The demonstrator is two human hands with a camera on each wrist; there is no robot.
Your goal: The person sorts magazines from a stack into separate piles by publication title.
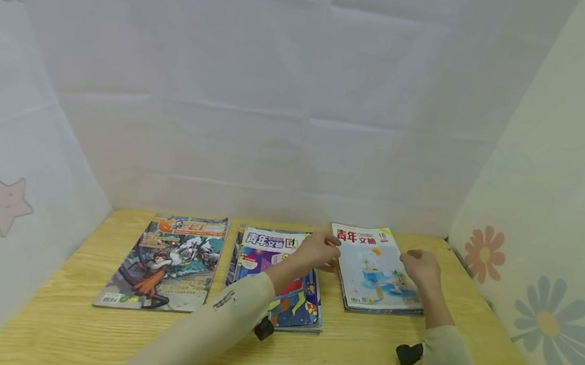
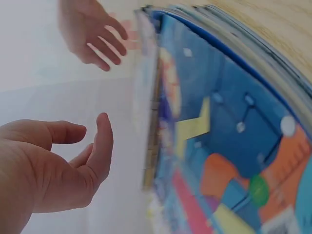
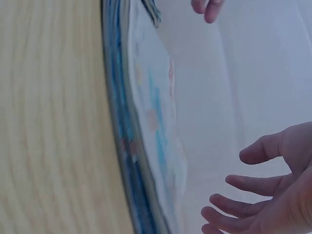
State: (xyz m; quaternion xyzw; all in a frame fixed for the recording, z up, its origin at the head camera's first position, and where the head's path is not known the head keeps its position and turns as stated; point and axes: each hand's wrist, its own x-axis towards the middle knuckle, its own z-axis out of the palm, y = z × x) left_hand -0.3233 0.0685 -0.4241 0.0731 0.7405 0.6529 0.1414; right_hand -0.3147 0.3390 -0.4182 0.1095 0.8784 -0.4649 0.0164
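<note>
With fingers loosely apart and holding nothing, our left hand (image 1: 319,250) and right hand (image 1: 422,268) flank the white-covered magazine (image 1: 375,267) topping the right-hand stack on the wooden table (image 1: 358,364), seemingly about to grasp its edges.

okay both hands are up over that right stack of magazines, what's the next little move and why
Probably lower both hands to the side edges of the top magazine and grip it. The left hand hovers by its left edge and the right hand over its right side; the wrist views show the fingers loose and holding nothing, so neither hand has a grip on it.
</note>
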